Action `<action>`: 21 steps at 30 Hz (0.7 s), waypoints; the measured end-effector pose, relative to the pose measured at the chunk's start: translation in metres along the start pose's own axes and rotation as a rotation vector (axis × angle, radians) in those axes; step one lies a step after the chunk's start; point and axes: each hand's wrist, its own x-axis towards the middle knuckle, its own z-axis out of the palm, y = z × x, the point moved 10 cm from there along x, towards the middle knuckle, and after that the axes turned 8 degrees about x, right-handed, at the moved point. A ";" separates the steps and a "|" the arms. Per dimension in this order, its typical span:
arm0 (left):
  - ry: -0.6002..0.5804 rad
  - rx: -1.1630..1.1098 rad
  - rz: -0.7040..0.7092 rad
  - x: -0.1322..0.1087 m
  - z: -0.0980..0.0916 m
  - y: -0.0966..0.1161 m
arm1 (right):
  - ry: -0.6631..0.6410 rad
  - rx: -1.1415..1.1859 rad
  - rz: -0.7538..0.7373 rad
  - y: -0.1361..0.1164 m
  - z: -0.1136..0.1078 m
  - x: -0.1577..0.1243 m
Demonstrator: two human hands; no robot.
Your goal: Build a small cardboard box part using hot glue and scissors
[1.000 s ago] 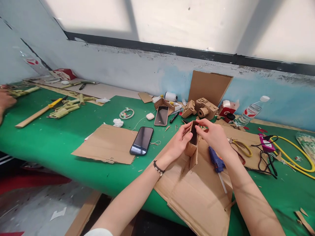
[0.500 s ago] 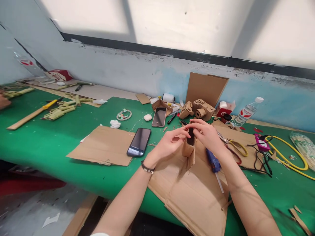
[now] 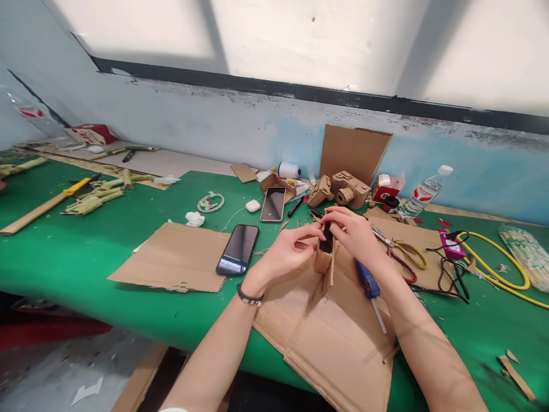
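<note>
- Our left hand [image 3: 285,252] has its grip closed on the box [image 3: 322,263].
- Our right hand [image 3: 357,236] grips its rim.
- Our glue gun [image 3: 366,279] lies near.

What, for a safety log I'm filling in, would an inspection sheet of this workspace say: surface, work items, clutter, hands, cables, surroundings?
Surface: green table; a cardboard sheet overhangs its front edge.
Work items: small cardboard box, open end up; glue gun lying on the sheet beside the right forearm.
Clutter: two phones, scissors, tissue, plant stalks, bottle.
Hands: left hand and right hand both have fingers at the box's open top; exact grip unclear.
Cables: black cord, tangled, and yellow cord, looped, both at the picture's right.
Surroundings: scuffed wall behind; white scrap on the floor.
</note>
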 end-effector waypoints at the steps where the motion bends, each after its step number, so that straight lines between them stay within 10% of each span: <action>1: -0.027 0.002 -0.001 -0.001 0.000 0.000 | -0.001 0.006 -0.001 0.000 0.000 0.000; 8: -0.204 -0.162 -0.052 -0.004 0.004 -0.005 | -0.001 0.050 0.003 0.001 0.001 0.000; 21: -0.145 -0.225 -0.106 -0.002 0.005 -0.015 | -0.001 0.026 0.014 -0.001 0.002 0.000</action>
